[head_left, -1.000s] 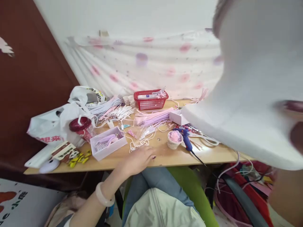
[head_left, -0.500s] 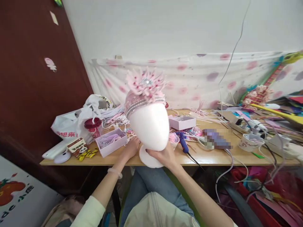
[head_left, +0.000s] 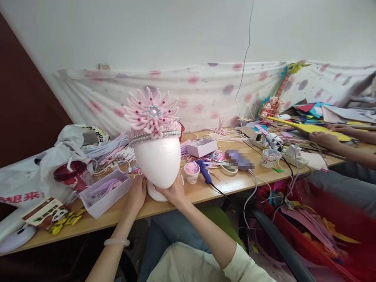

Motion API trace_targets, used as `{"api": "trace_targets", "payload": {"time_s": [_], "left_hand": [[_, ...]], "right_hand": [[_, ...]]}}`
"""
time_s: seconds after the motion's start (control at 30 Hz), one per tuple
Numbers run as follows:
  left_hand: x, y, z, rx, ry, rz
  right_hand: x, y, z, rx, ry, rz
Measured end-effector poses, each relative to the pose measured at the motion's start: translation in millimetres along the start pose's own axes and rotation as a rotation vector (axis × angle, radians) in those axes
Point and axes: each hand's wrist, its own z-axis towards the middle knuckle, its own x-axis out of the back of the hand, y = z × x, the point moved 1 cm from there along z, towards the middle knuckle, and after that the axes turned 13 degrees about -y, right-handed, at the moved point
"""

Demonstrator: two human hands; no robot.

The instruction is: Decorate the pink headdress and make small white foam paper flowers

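A white foam mannequin head [head_left: 158, 160] stands upright on the table near its front edge. It wears a pink headpiece [head_left: 151, 111] with a large spiky flower, red beads, a pearly centre and a silvery beaded band. My right hand [head_left: 173, 192] is closed around the head's neck, its thumb across the front. My left hand [head_left: 137, 192] lies on the table just left of the neck; its fingers are mostly turned away, and I cannot see whether they touch the base. Beside it sits a lilac open box [head_left: 107, 199] with purple strips and beads.
Right of the head are a paper cup [head_left: 192, 173] of pink bits, a blue glue gun [head_left: 205, 171], scissors [head_left: 219, 163] and another open box [head_left: 202, 148]. A lidded red cup [head_left: 72, 175] stands left. A co-worker's hands [head_left: 323, 139] hold a yellow piece [head_left: 329, 132] at far right.
My view has swung right, bringing a co-worker's hands into sight. The mannequin head has turned slightly, so the flower shows more squarely. My right hand stays on the neck.
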Motion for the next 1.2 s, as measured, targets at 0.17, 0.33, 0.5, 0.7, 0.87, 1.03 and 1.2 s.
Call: {"api": "trace_targets", "payload": {"time_s": [0.17,0.33,0.5,0.7,0.87,1.03,1.2], "left_hand": [[4.3,5.5,-3.8,0.106,-0.042,0.078],[3.9,13.2,-4.3,0.15,-0.138,0.154],[8.1,19.6,-6.2,0.14,-0.158,0.175],[11.3,21.4,-6.2,0.105,-0.177,0.187],[9.7,18.1,-4.2,0.088,-0.175,0.181],[8.1,16.1,-5.6,0.107,-0.129,0.171],[10.0,15.1,-8.1,0.15,-0.072,0.143]], "right_hand": [[-8.6,6.3,3.2,0.005,0.003,0.059],[-17.6,15.4,5.7,0.019,0.012,-0.006],[-19.6,19.4,3.3,0.122,-0.01,-0.061],[-19.2,21.2,-1.2,0.165,-0.008,-0.083],[-21.4,23.4,0.0,0.166,0.005,-0.117],[-13.2,15.1,-4.0,0.151,-0.04,-0.078],[10.9,-5.0,-39.9,0.145,-0.096,-0.084]]}}
